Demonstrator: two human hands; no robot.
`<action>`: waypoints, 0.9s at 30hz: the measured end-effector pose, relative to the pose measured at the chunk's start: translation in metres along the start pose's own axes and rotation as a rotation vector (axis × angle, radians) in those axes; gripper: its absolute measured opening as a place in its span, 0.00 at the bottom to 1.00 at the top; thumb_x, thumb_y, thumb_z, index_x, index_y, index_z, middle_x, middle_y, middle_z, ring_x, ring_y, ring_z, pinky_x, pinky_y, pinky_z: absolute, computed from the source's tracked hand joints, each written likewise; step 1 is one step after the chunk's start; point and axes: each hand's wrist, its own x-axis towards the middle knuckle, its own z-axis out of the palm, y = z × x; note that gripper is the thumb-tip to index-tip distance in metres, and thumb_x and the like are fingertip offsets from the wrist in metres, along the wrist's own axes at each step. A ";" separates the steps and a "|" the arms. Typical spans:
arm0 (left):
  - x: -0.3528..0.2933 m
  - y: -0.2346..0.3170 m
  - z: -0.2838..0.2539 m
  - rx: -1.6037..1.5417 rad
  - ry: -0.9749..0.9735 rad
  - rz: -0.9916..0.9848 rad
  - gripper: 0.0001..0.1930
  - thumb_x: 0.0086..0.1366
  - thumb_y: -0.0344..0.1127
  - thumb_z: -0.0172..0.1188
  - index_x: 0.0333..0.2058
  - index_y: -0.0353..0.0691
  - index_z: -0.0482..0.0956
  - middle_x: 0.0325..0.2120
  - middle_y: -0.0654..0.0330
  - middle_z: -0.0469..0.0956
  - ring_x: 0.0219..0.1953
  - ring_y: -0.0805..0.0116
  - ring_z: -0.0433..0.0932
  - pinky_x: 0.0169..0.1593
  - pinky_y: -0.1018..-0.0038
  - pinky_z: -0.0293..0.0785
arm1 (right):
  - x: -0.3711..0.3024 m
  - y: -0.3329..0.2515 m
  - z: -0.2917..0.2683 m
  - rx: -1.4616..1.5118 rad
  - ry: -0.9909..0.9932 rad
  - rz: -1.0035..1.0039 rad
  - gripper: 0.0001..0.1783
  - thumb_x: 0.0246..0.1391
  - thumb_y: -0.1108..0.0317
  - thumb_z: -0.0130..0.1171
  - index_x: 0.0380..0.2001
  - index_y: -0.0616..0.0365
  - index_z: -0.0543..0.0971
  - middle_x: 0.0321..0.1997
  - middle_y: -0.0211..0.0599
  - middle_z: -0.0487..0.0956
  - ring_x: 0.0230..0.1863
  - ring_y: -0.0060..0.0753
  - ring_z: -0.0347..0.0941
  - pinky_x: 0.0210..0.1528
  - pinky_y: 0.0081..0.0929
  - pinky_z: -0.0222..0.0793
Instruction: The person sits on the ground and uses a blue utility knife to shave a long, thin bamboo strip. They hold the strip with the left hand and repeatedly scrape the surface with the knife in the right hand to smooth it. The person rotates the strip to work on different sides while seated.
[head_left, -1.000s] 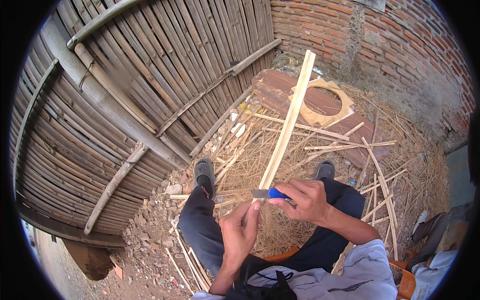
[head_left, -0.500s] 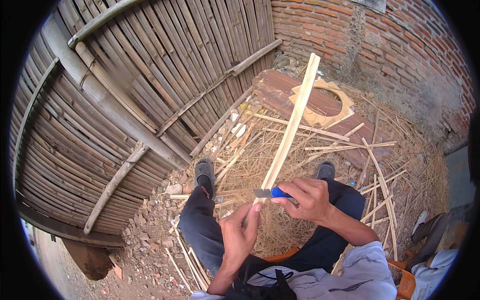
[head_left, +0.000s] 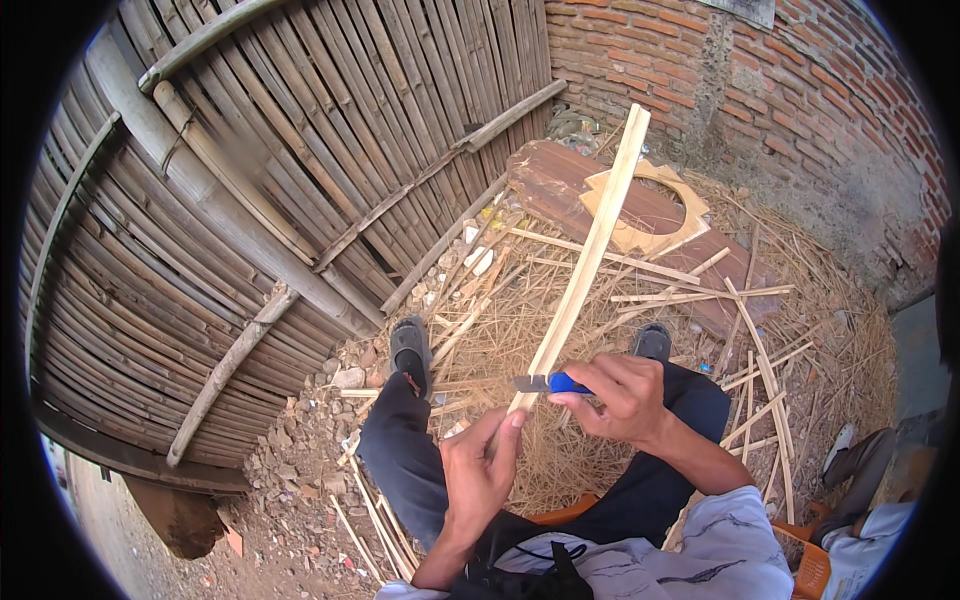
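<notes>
A long pale bamboo strip (head_left: 590, 262) slants up and away from my lap, with a line running along its length. My left hand (head_left: 474, 468) is closed round its near end, the thumb lying along the strip. In my right hand (head_left: 622, 402) I grip a cutter knife (head_left: 568, 384) by its blue handle. Its short grey blade lies across the strip, just beyond my left fingers. How deep the edge sits in the bamboo I cannot tell.
A bamboo fence (head_left: 250, 170) stands left, a brick wall (head_left: 800, 110) behind. Beyond my feet lies a brown board (head_left: 550, 175) bearing a pale sheet with a round hole (head_left: 690, 232). Loose strips (head_left: 770, 385) and shavings litter the ground. Another person's leg (head_left: 858, 465) shows at right.
The strip's far end has swung slightly to the right. The knife and my right hand have shifted a little right too, while my left hand keeps its hold.
</notes>
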 end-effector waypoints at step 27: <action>-0.027 -0.020 -0.018 0.044 -0.016 -0.026 0.09 0.78 0.32 0.63 0.43 0.34 0.89 0.17 0.61 0.77 0.19 0.77 0.74 0.26 0.74 0.69 | 0.017 0.039 -0.006 0.012 0.084 0.165 0.16 0.60 0.57 0.76 0.39 0.59 0.88 0.31 0.39 0.88 0.26 0.39 0.85 0.26 0.31 0.78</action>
